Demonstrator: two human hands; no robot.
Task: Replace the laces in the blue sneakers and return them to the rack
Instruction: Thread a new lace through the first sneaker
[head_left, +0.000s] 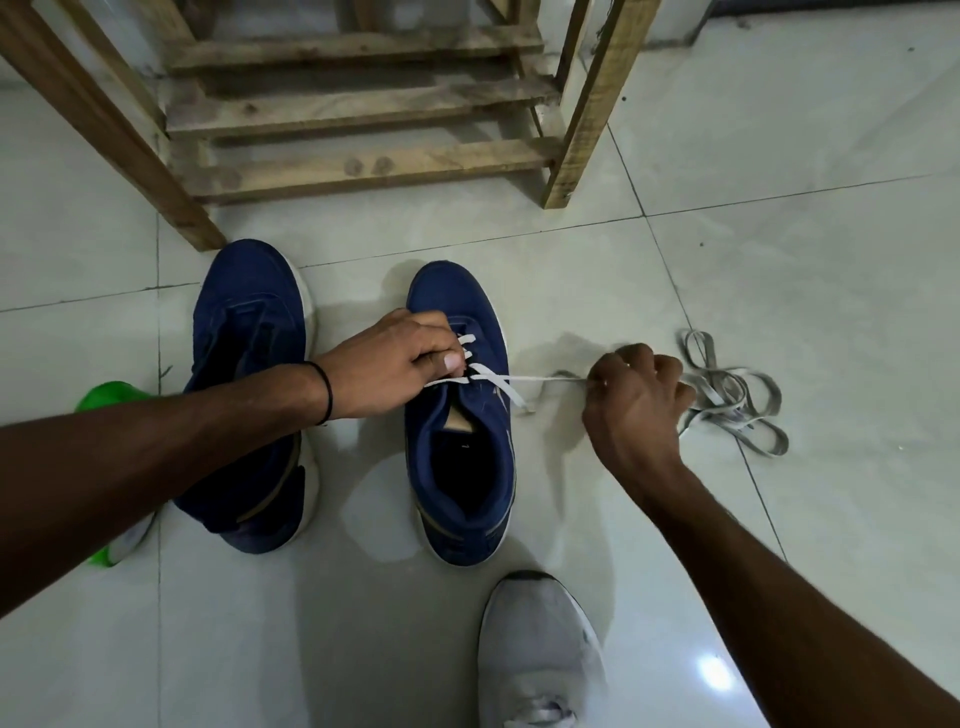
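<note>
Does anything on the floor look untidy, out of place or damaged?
Yes. A tangle of grey laces lies loose on the floor beside the right hand, which holds the white lace of the half-laced sneaker taut. Nothing looks damaged.

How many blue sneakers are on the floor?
2. The left blue sneaker lies under the left forearm; the right blue sneaker stands beside it, with the left hand on its white lace.

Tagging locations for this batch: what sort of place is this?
Likely a home entryway or shoe corner, indoors: a glossy tiled floor, a wooden slatted rack, and a blue sneaker on the floor having a lace threaded.
</note>
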